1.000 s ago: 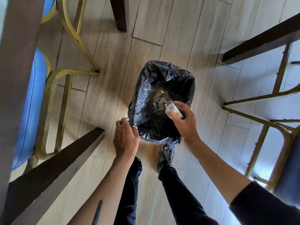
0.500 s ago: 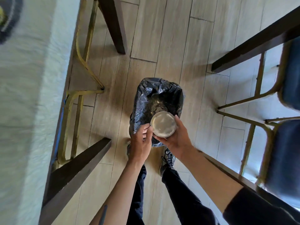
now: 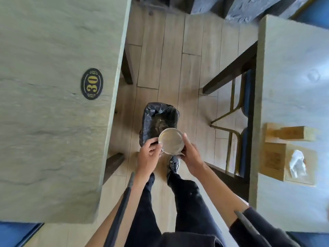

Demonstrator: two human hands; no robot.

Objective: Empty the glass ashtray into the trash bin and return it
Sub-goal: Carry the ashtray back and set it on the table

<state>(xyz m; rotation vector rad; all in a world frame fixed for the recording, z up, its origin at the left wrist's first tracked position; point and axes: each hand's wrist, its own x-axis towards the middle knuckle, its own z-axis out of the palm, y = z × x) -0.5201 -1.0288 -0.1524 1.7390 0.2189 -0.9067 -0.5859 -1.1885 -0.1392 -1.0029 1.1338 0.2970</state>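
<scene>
A round glass ashtray [image 3: 170, 140] is held upright, mouth up, above the near edge of the trash bin [image 3: 156, 116], which is lined with a black bag and stands on the floor between two tables. My right hand [image 3: 191, 154] grips the ashtray from its right and underside. My left hand [image 3: 147, 156] touches its left rim with the fingertips. The ashtray's inside looks pale and bare.
A grey stone-look table [image 3: 53, 104] with an oval "30" plaque [image 3: 92, 84] fills the left. A second table [image 3: 292, 86] on the right carries a wooden tissue box [image 3: 288, 163] and a wooden block [image 3: 292, 133]. Blue chairs with gold frames [image 3: 236, 107] sit under it.
The ashtray went from tipped inside the bin to upright and lifted above it. My left hand left the bag's rim and came to the ashtray. The view rose, showing both tabletops.
</scene>
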